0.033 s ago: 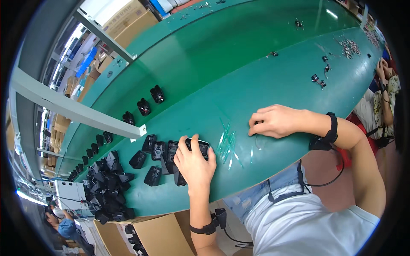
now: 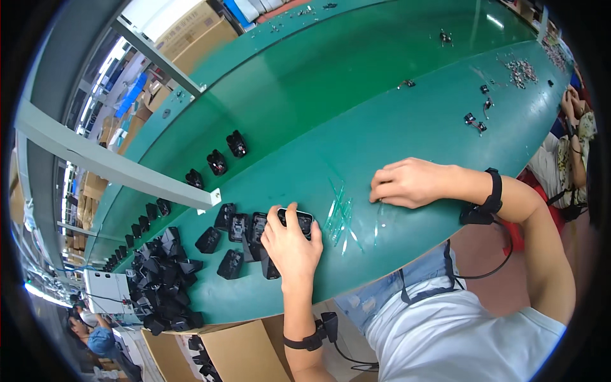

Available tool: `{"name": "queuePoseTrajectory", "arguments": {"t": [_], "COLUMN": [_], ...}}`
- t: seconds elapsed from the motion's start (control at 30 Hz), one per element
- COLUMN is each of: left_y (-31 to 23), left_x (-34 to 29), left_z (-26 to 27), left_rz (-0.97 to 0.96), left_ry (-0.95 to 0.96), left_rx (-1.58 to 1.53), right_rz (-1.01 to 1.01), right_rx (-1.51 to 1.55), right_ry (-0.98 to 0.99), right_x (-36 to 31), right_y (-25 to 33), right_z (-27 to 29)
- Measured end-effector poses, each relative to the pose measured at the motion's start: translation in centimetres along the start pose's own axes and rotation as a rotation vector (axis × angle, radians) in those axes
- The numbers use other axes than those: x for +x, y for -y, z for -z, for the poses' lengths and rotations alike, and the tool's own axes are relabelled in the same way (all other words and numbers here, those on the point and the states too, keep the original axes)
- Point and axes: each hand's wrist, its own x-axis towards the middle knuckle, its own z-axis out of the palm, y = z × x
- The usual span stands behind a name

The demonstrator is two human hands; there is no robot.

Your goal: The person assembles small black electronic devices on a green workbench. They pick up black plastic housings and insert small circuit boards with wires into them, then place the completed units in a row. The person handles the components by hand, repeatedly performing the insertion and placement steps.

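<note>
Two hands over the green surface (image 2: 337, 277), and honestly barely anything has changed from the previous frame: the three nearest black units (image 2: 236, 144) along the sunken channel sit a hair further right, but so does the grey beam (image 2: 114, 162), so I'd guess head movement. Handling looks basically at the same point. Left hand (image 2: 293, 251) has its grip around one pale-rimmed black housing (image 2: 303, 222), just left of the green strips (image 2: 337, 216). Right hand (image 2: 410, 183) has bunched fingers; can't tell if that grip has anything. Counts: four loose housings (image 2: 230, 264) clear of the left hand, one single strip (image 2: 375, 232) lying apart. Clustered strips and the black pile (image 2: 159, 280) overlap too much to count.
</note>
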Motion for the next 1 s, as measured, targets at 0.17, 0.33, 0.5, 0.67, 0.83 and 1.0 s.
{"name": "queuePoseTrajectory", "arguments": {"t": [0.17,0.33,0.5,0.67,0.83,1.0], "left_y": [-0.9,-3.2,-5.5,-5.1,-5.3,-5.4], "left_x": [2.5,5.4,6.3,5.8,5.8,5.9], "left_z": [1.4,2.0,0.9,-0.6,-1.0,-1.6], "left_rz": [-0.06,-0.216,-0.159,-0.17,-0.279,-0.321], "left_ry": [-0.212,-0.301,-0.157,-0.062,-0.067,0.047], "left_rx": [-0.173,-0.6,-0.913,-0.822,-0.772,-0.854], "right_rz": [-0.222,-0.29,-0.31,-0.367,-0.305,-0.312], "right_rx": [0.493,0.906,0.975,1.002,0.9,0.738], "right_ry": [-0.2,-0.308,-0.567,-0.578,-0.59,-0.662], "right_x": [2.5,4.2,3.8,2.8,2.8,3.0], "right_y": [0.1,0.3,0.2,-0.5,0.5,1.1], "right_z": [1.4,0.7,-0.1,-0.4,-0.3,0.0]}}
